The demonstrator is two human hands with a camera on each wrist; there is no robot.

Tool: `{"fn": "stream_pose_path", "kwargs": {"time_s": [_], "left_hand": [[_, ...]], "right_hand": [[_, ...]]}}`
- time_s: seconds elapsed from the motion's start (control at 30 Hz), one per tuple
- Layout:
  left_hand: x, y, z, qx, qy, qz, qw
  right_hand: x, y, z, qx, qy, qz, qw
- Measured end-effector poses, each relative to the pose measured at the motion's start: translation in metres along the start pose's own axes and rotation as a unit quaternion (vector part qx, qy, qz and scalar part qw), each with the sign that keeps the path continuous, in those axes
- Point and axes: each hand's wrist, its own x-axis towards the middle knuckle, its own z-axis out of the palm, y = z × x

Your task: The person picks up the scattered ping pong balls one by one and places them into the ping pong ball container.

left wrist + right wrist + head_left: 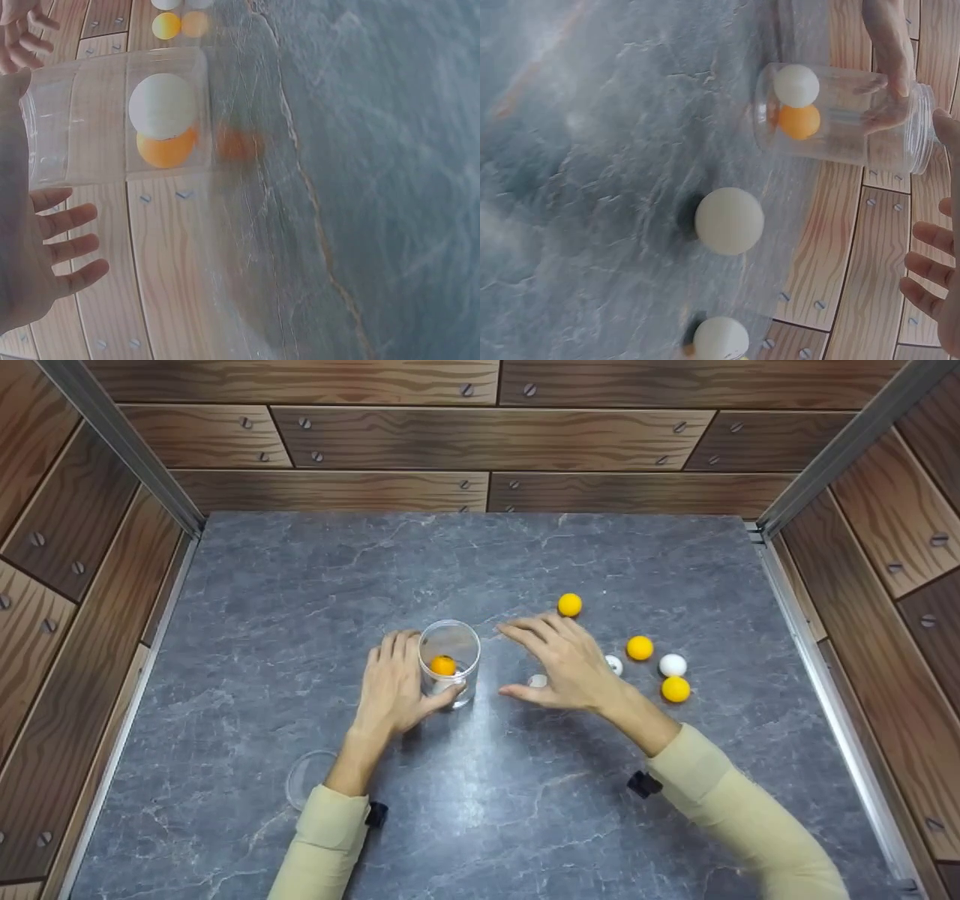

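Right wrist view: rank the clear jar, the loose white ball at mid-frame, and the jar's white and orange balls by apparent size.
1. Clear jar
2. Loose white ball, probably enlarged by nearness
3. Jar's white ball and orange ball: too alike to rank

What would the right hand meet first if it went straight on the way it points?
The right hand would most likely meet the clear jar, judging from the head view, though depth is hard to read.

Grey surface (300, 570), white-veined. Toward its right edge, balls (640, 648) are yellow or white; in the clear jar (851, 146), orange and white. Walls (420, 439) show brown wood-grain.
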Motion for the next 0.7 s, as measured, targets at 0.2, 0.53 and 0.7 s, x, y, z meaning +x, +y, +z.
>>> {"fn": "stream_pose_path", "kwargs": {"time_s": [0.2, 0.53, 0.7], "left_hand": [[0.0, 0.0, 0.001, -0.006, 0.004, 0.002, 1.0], [0.001, 0.001, 0.0, -0.004, 0.001, 0.001, 1.0], [0.0, 0.0, 0.0, -0.003, -0.001, 0.0, 1.0]], "right_hand": [[-0.012, 0.007, 0.0, -0.016, -0.012, 0.008, 0.9998], [-0.029, 0.016, 0.004, -0.03, -0.045, 0.045, 0.9975], [-0.038, 0.019, 0.009, -0.044, -0.062, 0.056, 0.9955]]}}
